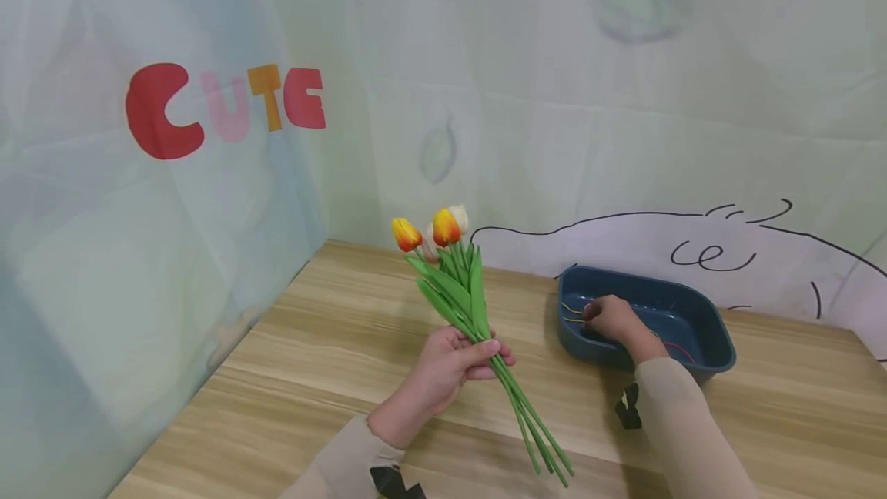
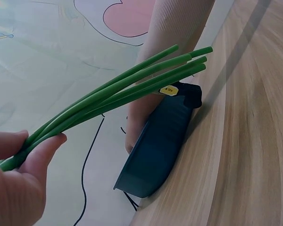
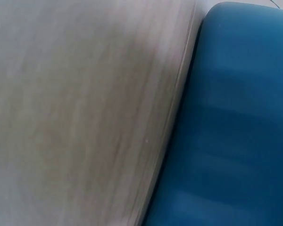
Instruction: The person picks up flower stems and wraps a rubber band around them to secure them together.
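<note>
My left hand (image 1: 457, 364) grips a small bunch of tulips (image 1: 453, 295) by the stems, thumb across the front. Two blooms are yellow and orange; paler ones sit behind. Long green leaves hang below the heads. In the left wrist view the bare green stems (image 2: 118, 84) fan out past the thumb and fingers. My right hand (image 1: 617, 318) reaches down into a blue basin (image 1: 647, 283). Its fingertips are at a thin yellow-green string (image 1: 572, 319) in the basin's left end; I cannot tell whether they pinch it. The basin's outer wall (image 3: 231, 122) fills the right wrist view's right side.
A thin red string (image 1: 679, 349) lies in the basin under the right forearm. The basin stands on a wood-grain table (image 1: 312, 353), near the back edge. A printed cloth backdrop (image 1: 527, 98) hangs behind and to the left.
</note>
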{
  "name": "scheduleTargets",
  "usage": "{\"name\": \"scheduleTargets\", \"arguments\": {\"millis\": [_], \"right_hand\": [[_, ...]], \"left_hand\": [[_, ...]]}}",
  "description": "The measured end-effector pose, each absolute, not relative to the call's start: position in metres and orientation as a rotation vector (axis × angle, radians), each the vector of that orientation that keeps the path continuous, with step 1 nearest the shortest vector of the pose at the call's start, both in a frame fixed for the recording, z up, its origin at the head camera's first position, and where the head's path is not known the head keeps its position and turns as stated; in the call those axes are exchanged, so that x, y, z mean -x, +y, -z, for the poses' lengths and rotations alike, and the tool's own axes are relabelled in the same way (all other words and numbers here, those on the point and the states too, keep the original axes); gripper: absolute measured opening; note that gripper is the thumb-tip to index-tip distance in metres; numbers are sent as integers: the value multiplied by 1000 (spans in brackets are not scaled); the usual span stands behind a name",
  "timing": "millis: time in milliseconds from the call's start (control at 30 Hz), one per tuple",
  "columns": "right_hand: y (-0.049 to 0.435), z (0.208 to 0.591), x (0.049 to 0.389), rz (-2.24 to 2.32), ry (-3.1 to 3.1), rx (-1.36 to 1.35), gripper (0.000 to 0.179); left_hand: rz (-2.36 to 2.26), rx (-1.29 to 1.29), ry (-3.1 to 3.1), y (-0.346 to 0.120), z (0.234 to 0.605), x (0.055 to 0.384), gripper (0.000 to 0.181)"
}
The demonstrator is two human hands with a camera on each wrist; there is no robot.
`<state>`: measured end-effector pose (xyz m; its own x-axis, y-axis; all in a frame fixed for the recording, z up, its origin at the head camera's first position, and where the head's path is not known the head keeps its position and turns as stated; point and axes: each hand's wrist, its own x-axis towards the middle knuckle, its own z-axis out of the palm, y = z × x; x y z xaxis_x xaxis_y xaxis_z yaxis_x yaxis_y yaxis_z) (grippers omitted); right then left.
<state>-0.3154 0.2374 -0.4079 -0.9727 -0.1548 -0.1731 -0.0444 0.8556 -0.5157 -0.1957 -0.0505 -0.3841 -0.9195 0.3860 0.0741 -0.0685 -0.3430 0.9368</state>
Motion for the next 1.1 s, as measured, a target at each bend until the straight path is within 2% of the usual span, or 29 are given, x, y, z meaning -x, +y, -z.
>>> {"name": "scheduleTargets", "arguments": {"millis": [433,667,900,1100], "right_hand": [[238,410,317,715,2838,187,10],[239,408,316,701,2845,206,16],[243,401,311,780,2879,215,16],[244,396,305,941,2875,168,14]], "left_hand": [[-2321,-402,1621,-51,383,196,5],[-2332,-427,1618,-51,384,196,7],[-2336,-463,1611,-52,386,197,18],[-2320,-399,1611,-51,384,197,14]]}}
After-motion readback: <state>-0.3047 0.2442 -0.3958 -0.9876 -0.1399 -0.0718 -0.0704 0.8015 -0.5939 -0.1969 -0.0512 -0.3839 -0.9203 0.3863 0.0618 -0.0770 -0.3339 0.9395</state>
